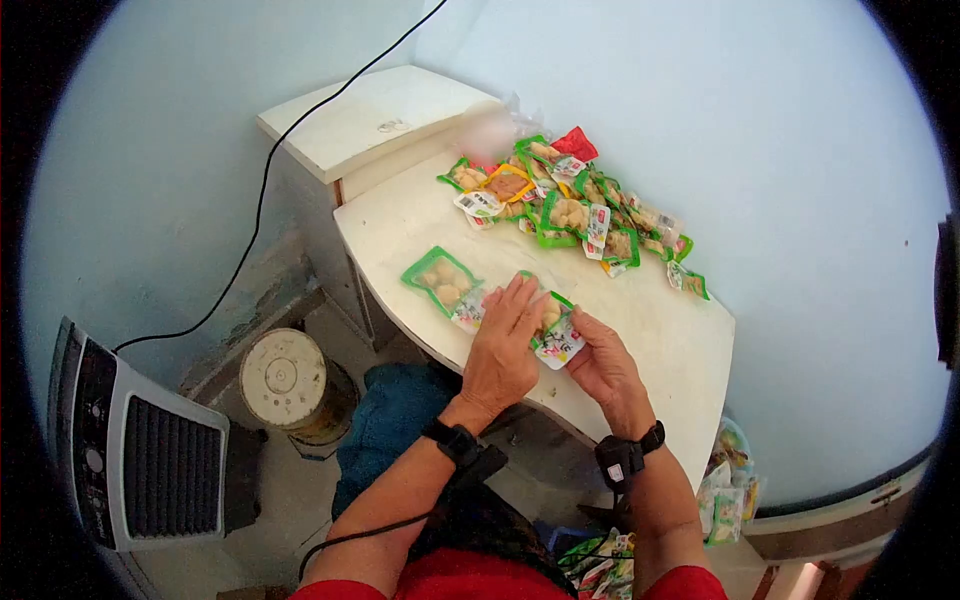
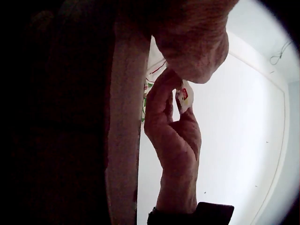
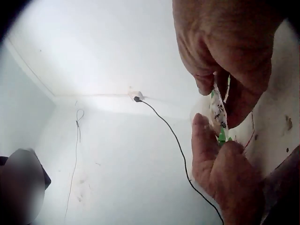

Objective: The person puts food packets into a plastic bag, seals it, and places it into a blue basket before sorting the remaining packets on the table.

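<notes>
Between my hands is a small green-edged snack packet with pale round pieces behind a clear window and a white printed label. My right hand pinches its right end between thumb and fingers. The left hand lies over its other end, fingers pointing away from me; in the right wrist view, this left hand has the packet's lower edge between thumb and finger. A second green-edged packet rests on the white table, just left of my left fingers.
A heap of similar packets covers the table's back, a red one among them. A raised white box top stands at the back left. Below are a round stool, an air cooler and more packets at right. A black cable crosses the wall.
</notes>
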`<state>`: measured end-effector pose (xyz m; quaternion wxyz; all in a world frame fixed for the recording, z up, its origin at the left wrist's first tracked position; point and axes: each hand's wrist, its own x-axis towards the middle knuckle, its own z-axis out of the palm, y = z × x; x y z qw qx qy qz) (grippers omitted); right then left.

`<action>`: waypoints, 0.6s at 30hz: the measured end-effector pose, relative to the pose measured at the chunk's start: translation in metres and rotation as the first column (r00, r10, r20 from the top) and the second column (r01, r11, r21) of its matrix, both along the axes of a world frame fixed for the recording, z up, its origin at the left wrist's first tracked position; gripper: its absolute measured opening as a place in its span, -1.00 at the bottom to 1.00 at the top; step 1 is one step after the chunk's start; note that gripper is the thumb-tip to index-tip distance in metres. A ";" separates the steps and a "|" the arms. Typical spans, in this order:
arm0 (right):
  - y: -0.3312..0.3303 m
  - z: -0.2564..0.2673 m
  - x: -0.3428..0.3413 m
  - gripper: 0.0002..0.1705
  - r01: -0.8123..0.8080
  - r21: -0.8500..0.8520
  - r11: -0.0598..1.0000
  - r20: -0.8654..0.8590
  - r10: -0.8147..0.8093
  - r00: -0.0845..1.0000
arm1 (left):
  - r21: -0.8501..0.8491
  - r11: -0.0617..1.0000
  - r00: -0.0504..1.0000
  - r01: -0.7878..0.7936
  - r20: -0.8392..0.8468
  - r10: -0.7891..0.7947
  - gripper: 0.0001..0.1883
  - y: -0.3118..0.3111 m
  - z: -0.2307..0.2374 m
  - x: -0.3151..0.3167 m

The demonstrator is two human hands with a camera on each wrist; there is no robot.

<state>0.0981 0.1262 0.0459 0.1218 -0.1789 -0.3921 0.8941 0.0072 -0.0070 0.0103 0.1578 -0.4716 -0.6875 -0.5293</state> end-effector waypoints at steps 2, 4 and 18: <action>0.002 -0.009 -0.006 -0.63 -0.045 -0.038 0.998 -0.055 0.043 0.998 | -0.018 1.000 0.999 -0.022 -0.034 0.021 -0.40 -0.001 0.003 -0.001; 0.001 -0.010 -0.012 -0.62 -0.095 -0.051 0.994 -0.113 0.089 0.990 | -0.012 1.000 0.998 -0.019 -0.060 0.018 -0.40 -0.001 0.003 0.000; -0.009 -0.039 -0.068 -0.74 -0.062 -0.152 0.986 -0.116 0.045 0.992 | 0.000 1.000 0.998 0.003 -0.063 -0.003 -0.43 0.000 -0.002 -0.002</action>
